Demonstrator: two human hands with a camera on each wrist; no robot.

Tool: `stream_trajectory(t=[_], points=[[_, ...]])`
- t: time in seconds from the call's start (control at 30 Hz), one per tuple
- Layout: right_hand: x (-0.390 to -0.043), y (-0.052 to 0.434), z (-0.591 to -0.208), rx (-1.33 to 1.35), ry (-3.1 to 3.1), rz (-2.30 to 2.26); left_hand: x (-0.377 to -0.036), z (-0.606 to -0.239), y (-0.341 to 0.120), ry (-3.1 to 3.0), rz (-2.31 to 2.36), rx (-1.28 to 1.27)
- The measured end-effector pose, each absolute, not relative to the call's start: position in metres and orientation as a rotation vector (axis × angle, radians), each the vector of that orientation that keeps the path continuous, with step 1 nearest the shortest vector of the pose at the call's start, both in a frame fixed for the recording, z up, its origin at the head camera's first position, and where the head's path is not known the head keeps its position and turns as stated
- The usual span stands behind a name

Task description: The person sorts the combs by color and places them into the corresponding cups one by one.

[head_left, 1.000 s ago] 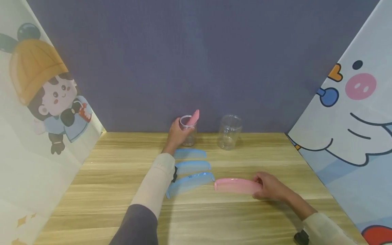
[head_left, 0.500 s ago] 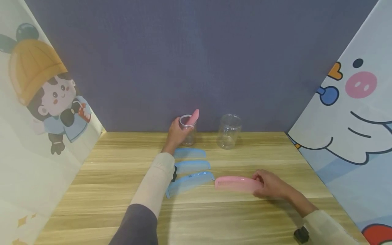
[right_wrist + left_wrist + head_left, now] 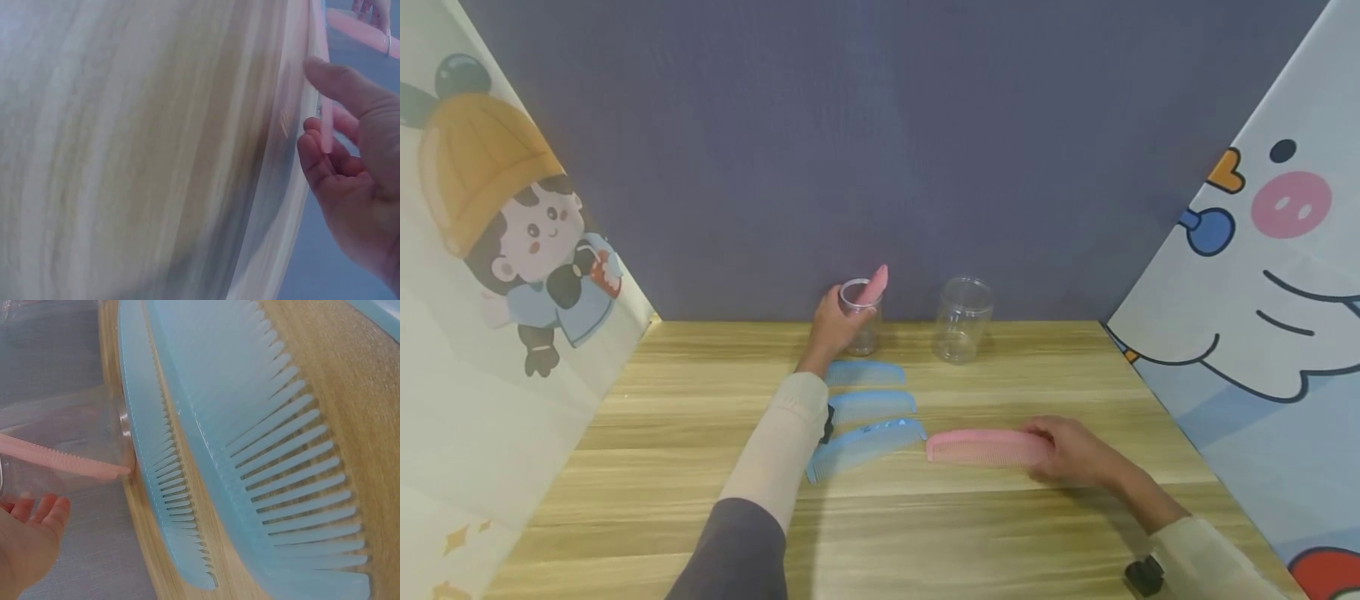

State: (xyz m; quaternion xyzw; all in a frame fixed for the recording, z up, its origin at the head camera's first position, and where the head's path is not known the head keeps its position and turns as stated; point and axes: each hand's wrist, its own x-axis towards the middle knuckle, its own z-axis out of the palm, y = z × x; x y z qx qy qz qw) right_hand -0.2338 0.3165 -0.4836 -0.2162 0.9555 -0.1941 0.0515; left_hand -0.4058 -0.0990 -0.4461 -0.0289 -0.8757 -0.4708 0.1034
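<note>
At the back of the table my left hand [image 3: 837, 325] grips a clear plastic jar [image 3: 863, 340] by its side. A pink comb [image 3: 873, 286] stands tilted inside, one end sticking up past the rim. The left wrist view shows the same comb [image 3: 62, 460] through the jar's wall. Lower right, my right hand [image 3: 1071, 450] pinches another pink comb [image 3: 985, 447] at its right end, close over the table; in the right wrist view this comb [image 3: 326, 128] appears edge-on between thumb and fingers. Its left end comes right up to the nearest blue comb [image 3: 867, 448].
Two more blue combs, a middle one [image 3: 872, 406] and a far one [image 3: 867, 373], lie in front of the held jar, partly behind the left forearm. A second clear jar [image 3: 962, 321] stands to its right by the dark back panel [image 3: 880, 150]. Printed panels flank the wooden table [image 3: 970, 533].
My right hand has shifted slightly right toward the pink comb's end, and that comb now lies a little more level. The left hand and its jar keep their place.
</note>
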Motion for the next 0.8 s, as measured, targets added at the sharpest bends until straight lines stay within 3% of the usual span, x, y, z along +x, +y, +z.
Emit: stream_trajectory(t=[0.33,0.8], points=[[-0.236,0.319,-0.475,-0.524,2.904,-0.77,-0.407,-0.446,-0.099,-2.58,-1.387,-0.091],[-0.241,0.322,-0.458,-0.624,3.006,-0.819,-0.406,-0.446,-0.099,-2.586,-1.389,-0.085]])
